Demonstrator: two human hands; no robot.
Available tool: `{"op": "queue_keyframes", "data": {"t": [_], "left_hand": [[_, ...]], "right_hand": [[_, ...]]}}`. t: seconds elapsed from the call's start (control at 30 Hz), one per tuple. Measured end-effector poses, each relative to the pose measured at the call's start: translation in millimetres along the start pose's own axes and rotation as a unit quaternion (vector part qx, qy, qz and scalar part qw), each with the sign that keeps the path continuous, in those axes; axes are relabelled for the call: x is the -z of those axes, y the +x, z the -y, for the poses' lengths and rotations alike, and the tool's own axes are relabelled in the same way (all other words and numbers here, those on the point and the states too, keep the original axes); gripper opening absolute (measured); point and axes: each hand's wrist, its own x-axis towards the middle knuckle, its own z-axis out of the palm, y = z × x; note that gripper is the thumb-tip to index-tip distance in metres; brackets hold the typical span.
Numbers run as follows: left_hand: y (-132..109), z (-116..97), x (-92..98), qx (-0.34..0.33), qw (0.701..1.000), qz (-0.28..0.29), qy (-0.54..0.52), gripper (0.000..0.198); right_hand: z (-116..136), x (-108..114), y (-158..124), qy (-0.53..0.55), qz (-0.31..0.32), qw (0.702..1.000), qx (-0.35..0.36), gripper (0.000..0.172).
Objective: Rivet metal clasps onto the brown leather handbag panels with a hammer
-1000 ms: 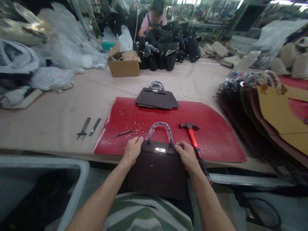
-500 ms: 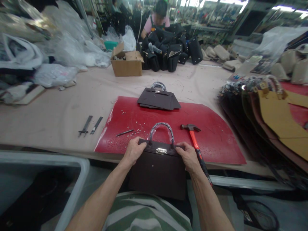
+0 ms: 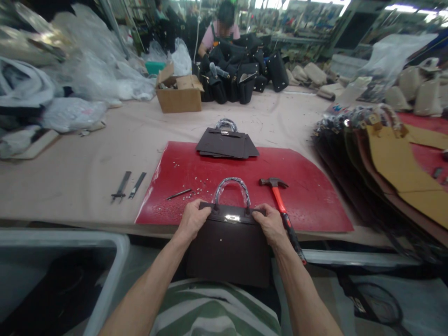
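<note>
A dark brown handbag [image 3: 229, 247] hangs over the table's near edge against my lap, its plastic-wrapped handle [image 3: 231, 186] standing up and a silver clasp at the top centre. My left hand [image 3: 192, 220] grips the bag's top left corner, fingers curled over the rim. My right hand [image 3: 270, 223] grips the top right corner the same way. A hammer with a red and black handle [image 3: 283, 212] lies just right of my right hand on the red mat [image 3: 315, 196].
Small rivets and a thin metal punch [image 3: 179, 193] lie scattered on the mat; a flat stack of brown bag panels [image 3: 227, 142] sits at its far edge. Two dark tools [image 3: 128, 185] lie left. Stacked leather pieces [image 3: 385, 168] fill the right. A cardboard box [image 3: 178, 93] and a seated person stand far off.
Both hands have kept hold of the bag's top corners; the bag has barely shifted. The view has swayed slightly.
</note>
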Motion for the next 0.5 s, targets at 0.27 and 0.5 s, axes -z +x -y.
{"op": "queue_keyframes", "data": {"t": [0.27,0.5], "left_hand": [[-0.3,3.4,1.1,0.013,1.0,0.002,0.011,0.03],[-4.5,-2.2,-0.7,0.038,0.999,0.001,-0.032,0.033]], "right_hand": [[-0.6,-1.6,-2.4,0.004,-0.011,1.0,0.013,0.02],[0.0,-1.9,-4.9,0.011,-0.015,1.0,0.018,0.018]]}}
